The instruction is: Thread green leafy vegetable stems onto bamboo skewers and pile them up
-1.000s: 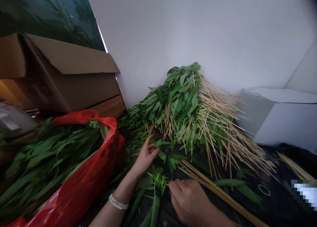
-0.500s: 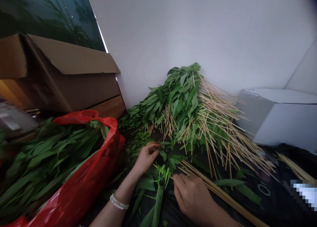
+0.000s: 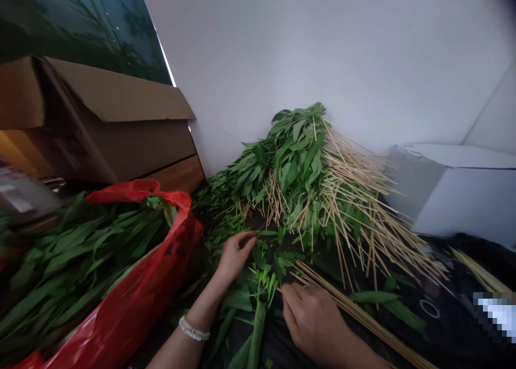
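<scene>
My left hand (image 3: 237,256), with a white beaded bracelet (image 3: 194,328) on its wrist, is over loose green leaves (image 3: 264,251). Its thumb and fingers come together in a pinch; what lies between them is too small to make out. My right hand (image 3: 308,315) is closed on a thin wooden stick, whose short tip (image 3: 279,289) shows at the fingertips. Between the hands lie cut green stems (image 3: 266,280) and a long folded leaf (image 3: 257,331). A bundle of bare wooden sticks (image 3: 363,312) runs behind and beside my right hand.
Leafy bunches on sticks (image 3: 298,159) are piled against the white wall (image 3: 322,46). A red plastic bag (image 3: 133,283) full of leaves stands at left, before an open cardboard box (image 3: 133,149). At right are a white box (image 3: 463,197) and a white ring (image 3: 429,308).
My left hand has shifted slightly left, and its fingers are drawn closer together. The leaf under its thumb shows less. My right hand has stayed in place.
</scene>
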Available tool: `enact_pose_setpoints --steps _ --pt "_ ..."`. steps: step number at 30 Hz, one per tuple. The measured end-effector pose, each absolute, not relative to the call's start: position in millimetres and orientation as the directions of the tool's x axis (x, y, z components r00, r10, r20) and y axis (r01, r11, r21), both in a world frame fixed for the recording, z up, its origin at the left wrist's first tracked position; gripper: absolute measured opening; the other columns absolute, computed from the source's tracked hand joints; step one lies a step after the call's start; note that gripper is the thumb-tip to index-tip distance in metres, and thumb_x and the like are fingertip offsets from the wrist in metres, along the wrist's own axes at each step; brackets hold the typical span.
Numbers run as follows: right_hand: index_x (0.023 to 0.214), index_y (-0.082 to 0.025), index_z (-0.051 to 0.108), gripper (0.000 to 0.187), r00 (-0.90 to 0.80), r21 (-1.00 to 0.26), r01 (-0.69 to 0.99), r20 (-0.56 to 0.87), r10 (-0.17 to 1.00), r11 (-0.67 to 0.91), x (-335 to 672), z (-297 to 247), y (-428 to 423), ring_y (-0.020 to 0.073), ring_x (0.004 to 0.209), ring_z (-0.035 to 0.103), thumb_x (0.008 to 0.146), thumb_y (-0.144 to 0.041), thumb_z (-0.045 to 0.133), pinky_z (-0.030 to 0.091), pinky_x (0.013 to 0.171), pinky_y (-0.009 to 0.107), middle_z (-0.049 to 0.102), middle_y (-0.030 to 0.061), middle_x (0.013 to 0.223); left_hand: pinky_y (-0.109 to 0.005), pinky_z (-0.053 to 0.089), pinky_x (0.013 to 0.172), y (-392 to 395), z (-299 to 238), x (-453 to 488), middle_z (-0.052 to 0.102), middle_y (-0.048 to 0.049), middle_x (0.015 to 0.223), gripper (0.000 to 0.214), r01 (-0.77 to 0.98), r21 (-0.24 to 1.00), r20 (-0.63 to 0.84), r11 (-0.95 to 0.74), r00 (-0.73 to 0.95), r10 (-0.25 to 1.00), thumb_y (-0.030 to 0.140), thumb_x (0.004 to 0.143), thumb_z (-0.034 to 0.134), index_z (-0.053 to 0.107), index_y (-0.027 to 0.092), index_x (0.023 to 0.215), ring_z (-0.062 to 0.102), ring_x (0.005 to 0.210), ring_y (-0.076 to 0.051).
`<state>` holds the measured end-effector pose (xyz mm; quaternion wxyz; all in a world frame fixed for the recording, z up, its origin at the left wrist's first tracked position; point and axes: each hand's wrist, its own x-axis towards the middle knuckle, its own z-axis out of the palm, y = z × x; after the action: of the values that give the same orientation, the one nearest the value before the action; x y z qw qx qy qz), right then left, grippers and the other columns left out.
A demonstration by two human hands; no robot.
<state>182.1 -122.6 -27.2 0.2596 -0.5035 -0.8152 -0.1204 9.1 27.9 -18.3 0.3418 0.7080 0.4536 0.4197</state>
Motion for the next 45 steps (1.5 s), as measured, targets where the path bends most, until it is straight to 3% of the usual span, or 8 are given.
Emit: enact_pose_setpoints --steps 9,15,18,23,26,31,37,45 --pt "0.078 -0.022 0.045 0.017 -0.363 -0.069 0.884 0.523 0.771 0.463 182.4 -28.0 -122.9 0.0149 0.054 0.048 0.079 -0.005 0.042 0.019 0.052 0.030 0.054 -0.0011 0.067 -0.029 0.045 0.084 17.0 -16.3 9.4 0.063 -0.0055 0.105 0.038 0.528 0.519 0.327 -0.673 0.605 0.726 0.010 0.079 0.050 0.068 0.027 0.107 0.060 0.095 -0.020" --pt "0.079 -0.022 0.046 0.017 -0.353 -0.092 0.886 0.504 0.788 0.455 181.2 -27.5 -121.6 0.0157 0.054 0.049 0.080 -0.006 0.041 0.018 0.052 0.031 0.055 -0.0007 0.066 -0.029 0.047 0.078 18.3 -22.5 9.0 0.063 -0.0064 0.099 0.028 0.594 0.450 0.297 -0.667 0.605 0.739 0.013 0.078 0.054 0.071 0.025 0.098 0.061 0.088 -0.020" --pt "0.077 -0.022 0.046 0.018 -0.344 -0.095 0.888 0.511 0.788 0.449 180.9 -26.1 -121.8 0.0160 0.053 0.049 0.080 -0.006 0.040 0.018 0.052 0.031 0.054 -0.0009 0.064 -0.030 0.046 0.080 18.5 -16.9 9.9 0.063 -0.0073 0.099 0.018 0.518 0.536 0.423 -0.667 0.519 0.743 0.021 0.080 0.058 0.072 0.023 0.092 0.061 0.089 -0.021" --pt "0.080 -0.022 0.049 0.019 -0.304 -0.127 0.896 0.521 0.798 0.425 183.0 -25.0 -120.8 0.0161 0.054 0.051 0.082 -0.006 0.039 0.020 0.052 0.031 0.055 -0.0003 0.065 -0.034 0.043 0.089 15.7 4.4 2.3 0.067 -0.0060 0.094 0.018 0.503 0.625 0.692 -0.596 -0.006 0.721 0.029 0.082 0.058 0.068 0.023 0.096 0.058 0.094 -0.022" --pt "0.081 -0.021 0.051 0.021 -0.265 -0.158 0.905 0.517 0.814 0.395 184.9 -25.0 -119.3 0.0161 0.056 0.052 0.084 -0.007 0.036 0.023 0.053 0.030 0.055 0.0002 0.065 -0.036 0.041 0.092 11.8 11.1 0.1 0.068 -0.0057 0.093 0.017 0.550 0.593 0.721 -0.589 -0.035 0.693 0.027 0.080 0.059 0.068 0.023 0.093 0.057 0.096 -0.023" --pt "0.088 -0.020 0.054 0.022 -0.226 -0.151 0.919 0.556 0.800 0.364 188.4 -24.1 -117.7 0.0158 0.055 0.054 0.086 -0.009 0.035 0.027 0.053 0.029 0.058 0.0003 0.068 -0.032 0.045 0.084 8.1 7.2 9.8 0.069 -0.0048 0.087 0.019 0.387 0.720 0.576 -0.576 0.130 0.807 0.027 0.075 0.065 0.071 0.022 0.092 0.062 0.085 -0.021" --pt "0.091 -0.019 0.056 0.025 -0.170 -0.182 0.927 0.578 0.798 0.329 193.6 -23.8 -116.3 0.0161 0.066 0.060 0.089 -0.010 0.033 0.036 0.059 0.026 0.060 0.0026 0.068 -0.031 0.049 0.080 13.6 1.5 11.5 0.073 -0.0062 0.089 0.026 0.142 0.949 0.240 -0.283 0.260 0.935 0.034 0.072 0.070 0.074 0.017 0.091 0.065 0.083 -0.021" --pt "0.095 -0.018 0.057 0.025 -0.115 -0.219 0.931 0.585 0.803 0.293 196.5 -25.4 -113.6 0.0169 0.074 0.064 0.091 -0.011 0.033 0.042 0.065 0.024 0.063 0.0043 0.073 -0.029 0.050 0.074 11.3 -3.5 10.8 0.073 -0.0068 0.078 0.027 -0.079 0.996 0.062 -0.035 0.371 0.927 0.033 0.068 0.076 0.074 0.015 0.088 0.065 0.071 -0.016"
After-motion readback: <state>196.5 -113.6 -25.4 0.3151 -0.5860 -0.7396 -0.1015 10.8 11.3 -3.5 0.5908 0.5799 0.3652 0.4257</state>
